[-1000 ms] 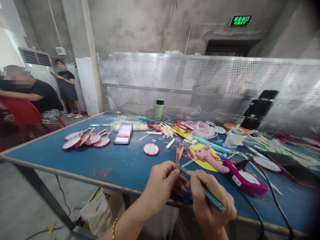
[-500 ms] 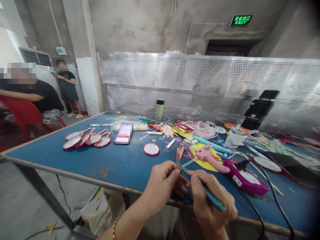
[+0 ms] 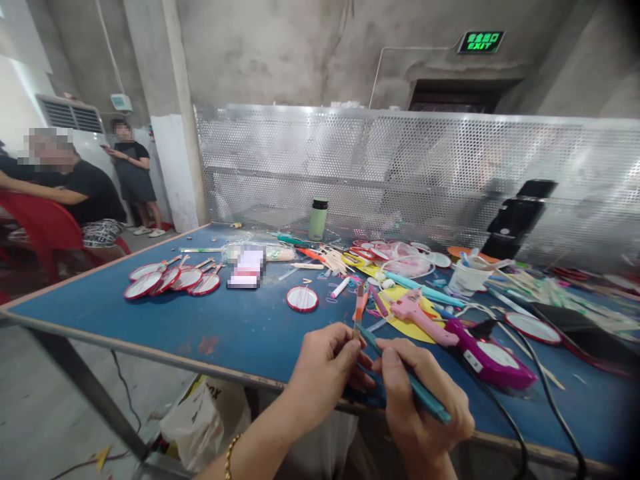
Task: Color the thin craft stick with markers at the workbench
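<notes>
Pinched between the thumb and fingers of my left hand (image 3: 325, 360) is a thin flat craft stick (image 3: 359, 305), brownish with an orange part, pointing up. My right hand (image 3: 425, 393) is wrapped round a slim teal tool (image 3: 423, 393), held like a pen. Its kind is not clear, and its tip lies against or very close to the stick, just above my left fingertips. Both hands are over the table's front edge. Beyond them lies a small round white disc with a red rim (image 3: 302, 299). A pink glue gun (image 3: 420, 319) rests on yellow paper (image 3: 400, 325) to the right.
On the blue table (image 3: 240, 333) are several red-rimmed discs with sticks (image 3: 173, 279), a phone (image 3: 246, 268), a green bottle (image 3: 318, 220), a white cup (image 3: 467, 279) and a purple power strip (image 3: 493, 353) with black cables. A perforated metal panel (image 3: 300, 153) stands behind. People are at the left.
The stick's upper end has tilted slightly to the right. Both hands keep nearly the same place and grip.
</notes>
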`<state>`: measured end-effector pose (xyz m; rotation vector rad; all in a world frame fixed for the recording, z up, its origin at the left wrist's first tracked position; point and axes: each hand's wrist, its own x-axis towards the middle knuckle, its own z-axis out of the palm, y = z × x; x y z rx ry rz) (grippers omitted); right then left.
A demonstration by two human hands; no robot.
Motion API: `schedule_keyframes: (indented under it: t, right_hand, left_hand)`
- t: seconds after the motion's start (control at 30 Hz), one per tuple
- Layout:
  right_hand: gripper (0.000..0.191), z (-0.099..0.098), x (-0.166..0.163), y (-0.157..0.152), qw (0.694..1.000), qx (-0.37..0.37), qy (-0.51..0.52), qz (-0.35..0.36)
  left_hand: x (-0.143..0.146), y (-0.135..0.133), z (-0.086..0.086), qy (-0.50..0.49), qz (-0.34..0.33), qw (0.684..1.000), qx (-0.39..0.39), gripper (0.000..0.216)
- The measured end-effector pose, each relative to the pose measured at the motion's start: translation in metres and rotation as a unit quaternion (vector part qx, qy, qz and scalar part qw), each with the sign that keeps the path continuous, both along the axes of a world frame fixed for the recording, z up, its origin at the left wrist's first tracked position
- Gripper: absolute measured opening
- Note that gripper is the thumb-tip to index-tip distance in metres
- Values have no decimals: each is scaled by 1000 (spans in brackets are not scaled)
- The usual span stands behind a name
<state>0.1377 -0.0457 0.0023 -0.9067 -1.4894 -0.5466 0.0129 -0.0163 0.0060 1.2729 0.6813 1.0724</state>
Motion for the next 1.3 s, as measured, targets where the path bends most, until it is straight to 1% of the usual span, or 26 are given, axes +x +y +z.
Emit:
schedule_keyframes:
  t: [0.3,0.5,0.63,0.8,0.93,1.07,1.3]
  right_hand:
    - [10,0,1,0,1000,-10,-2,8]
    - [10,-4,2,1,1000,-8,2,-13]
    - [9,-4,1,2,1000,-6,17,2]
    - [10,-3,1,2,1000,-13,5,19]
    - [9,-6,4,0,1000,-5,16,12]
    - [10,-5,4,0,1000,1,9,4]
    - [11,-3,2,-1,1000,-7,2,1]
  left_hand:
    - [0,-1,1,13,5,1000,7,20]
    - [0,-1,0,3,-4,1000,-6,21]
    - [1,0,1,10,0,1000,-4,21]
    - [0,0,1,7,2,1000,4,23]
    - [-1,0,-1,-7,-9,1000,2,24]
    - [-2,1,-2,-20,-22,1000,-6,22]
    - [-2,1,-1,-24,-15,1000,-2,22]
